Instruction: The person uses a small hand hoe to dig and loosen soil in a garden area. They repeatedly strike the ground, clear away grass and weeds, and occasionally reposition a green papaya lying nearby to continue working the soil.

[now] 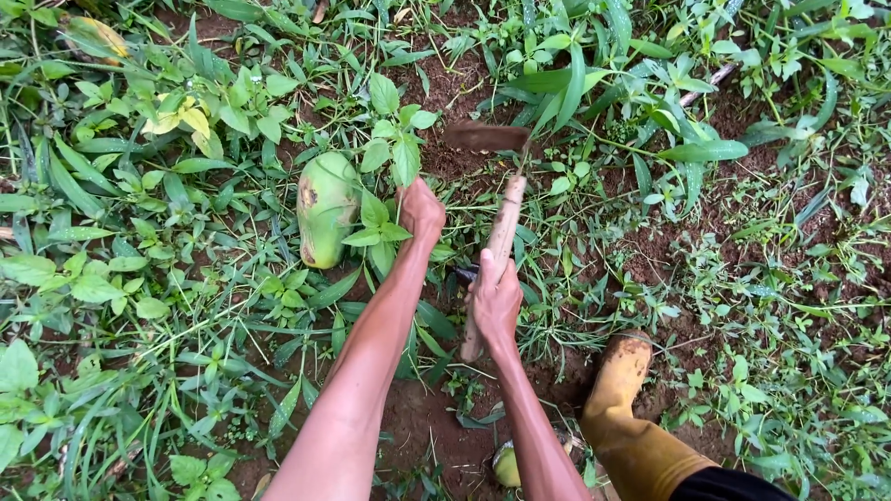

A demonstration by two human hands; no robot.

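My right hand [495,299] grips the pale wooden handle [502,232] of a small hoe. Its dark metal blade [486,137] lies flat on the red-brown soil just ahead of the handle. My left hand [420,210] is closed around the stem of a leafy green weed [392,148], right beside the hoe. A large green pod-like fruit [326,208] lies on the ground just left of my left hand, partly covered by the weed's leaves.
My foot in a muddy yellow boot [624,371] stands at the lower right. Dense weeds and grass [139,232] cover the ground on the left and top. Patches of bare red soil [705,232] show at the right. A stick [707,82] lies at the upper right.
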